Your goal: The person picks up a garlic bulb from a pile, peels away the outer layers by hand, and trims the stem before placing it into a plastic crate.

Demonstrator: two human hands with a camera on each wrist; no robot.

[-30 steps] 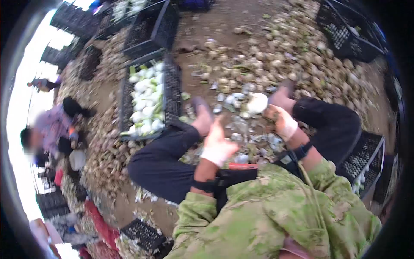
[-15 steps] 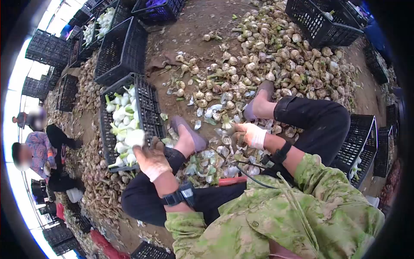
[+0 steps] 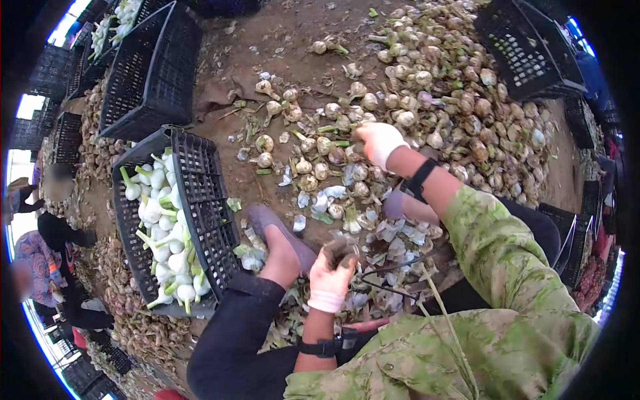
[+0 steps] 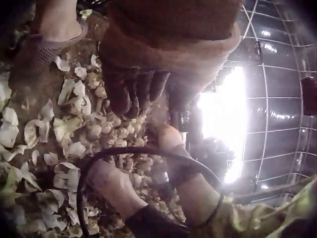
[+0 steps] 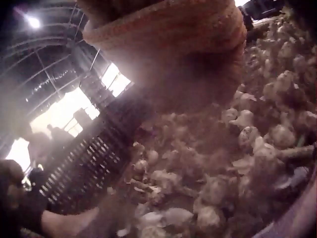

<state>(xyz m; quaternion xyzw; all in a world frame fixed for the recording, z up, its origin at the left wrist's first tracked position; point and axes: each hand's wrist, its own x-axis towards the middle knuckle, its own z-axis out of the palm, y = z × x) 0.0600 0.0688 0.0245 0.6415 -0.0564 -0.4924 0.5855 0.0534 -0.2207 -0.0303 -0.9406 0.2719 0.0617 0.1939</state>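
My left hand (image 3: pixel 331 277), in a white work glove with dark, soiled fingers, hovers above the strewn skins near my left foot. Its fingers are loosely bent, and nothing shows between them in the left wrist view. Out at the near edge of the pile of unpeeled garlic bulbs (image 3: pixel 467 107), my gloved right hand (image 3: pixel 381 145) reaches down over several bulbs with stems. The right fingertips are hidden, and I cannot tell whether they pinch a bulb. Peeled white garlic bulbs (image 3: pixel 167 227) with green stems fill the black crate (image 3: pixel 207 193) on the left.
Peeled garlic skins (image 3: pixel 393 253) litter the ground between my feet (image 3: pixel 283 247). An empty black crate (image 3: pixel 153 73) stands beyond the filled one, another crate (image 3: pixel 527 53) at the far right. A dark cord (image 3: pixel 393 267) loops near my lap. Another person (image 3: pixel 43 260) sits at the left.
A white peeled bulb went from the right hand's side to the left hand, then into the crate. The left hand has come back empty toward my lap; the right has moved forward to the pile.
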